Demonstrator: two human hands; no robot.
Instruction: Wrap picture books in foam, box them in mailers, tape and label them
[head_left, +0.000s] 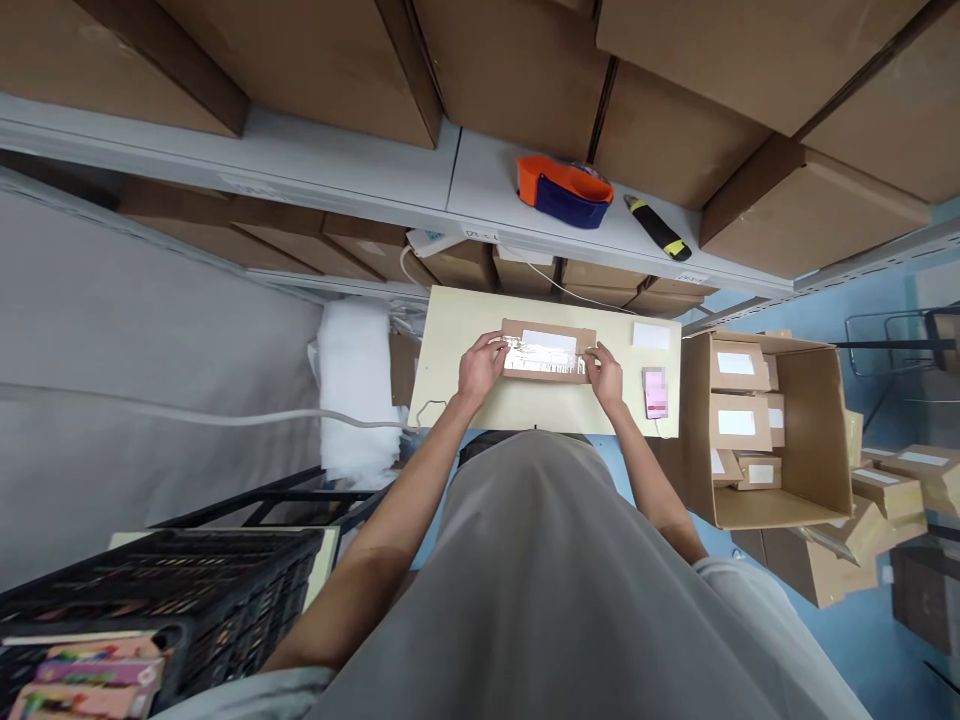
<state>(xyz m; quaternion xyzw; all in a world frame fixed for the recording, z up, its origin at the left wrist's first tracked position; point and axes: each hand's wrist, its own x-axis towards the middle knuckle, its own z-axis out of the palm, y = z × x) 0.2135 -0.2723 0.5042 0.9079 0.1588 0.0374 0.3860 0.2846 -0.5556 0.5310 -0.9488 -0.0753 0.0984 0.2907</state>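
Note:
A flat brown cardboard box (512,330) lies on the pale yellow table (457,320) in front of me. Across its top is a white label (550,341) under a shiny, glaring clear strip. My left hand (481,365) pinches the strip at the box's left end. At the right end, my right hand (604,374) has its fingers closed on the strip's edge. On the table to the right are a white slip (651,336) and a phone with a pink screen (655,393).
An orange and blue tape dispenser (564,192) and a yellow-black cutter (658,228) lie on the shelf above. To the right stands a large open carton (814,430) holding labelled boxes. A black crate (225,590) is at the lower left, white foam wrap (356,390) beyond it.

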